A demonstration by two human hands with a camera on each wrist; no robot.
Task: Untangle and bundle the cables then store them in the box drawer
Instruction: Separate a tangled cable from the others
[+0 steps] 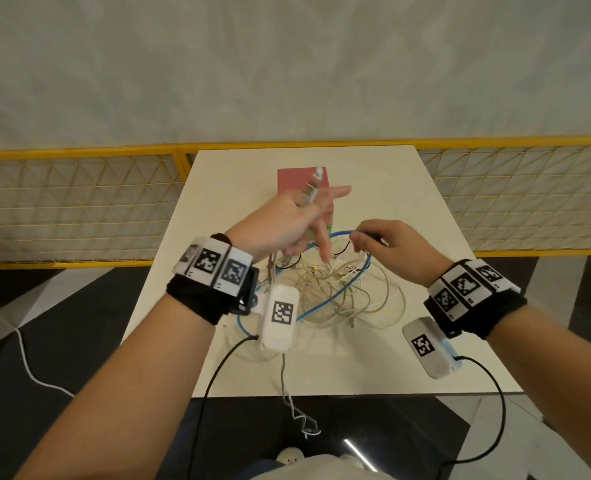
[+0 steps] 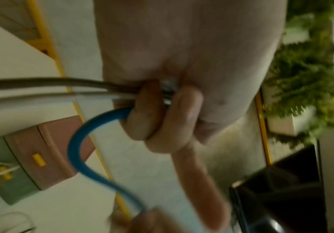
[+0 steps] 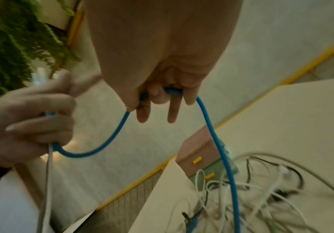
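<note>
Both hands grip the blue cable [image 3: 106, 146] above the tabletop [image 1: 425, 209] — left hand [image 1: 287, 223] also clutching pale cable ends, right hand [image 1: 387, 247] pinching its loop. The tangle [image 1: 339, 292] lies before the pink-and-green box drawer [image 3: 197, 151]; no legible writing — only square coded wrist markers [image 1: 282, 312].

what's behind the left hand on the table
Behind the left hand stands the box drawer, pink on top and green below. The hand covers most of its front, so the head view can't show whether the drawers are open.

head cam down, wrist cams close, share cables [image 1: 335, 289]
</note>
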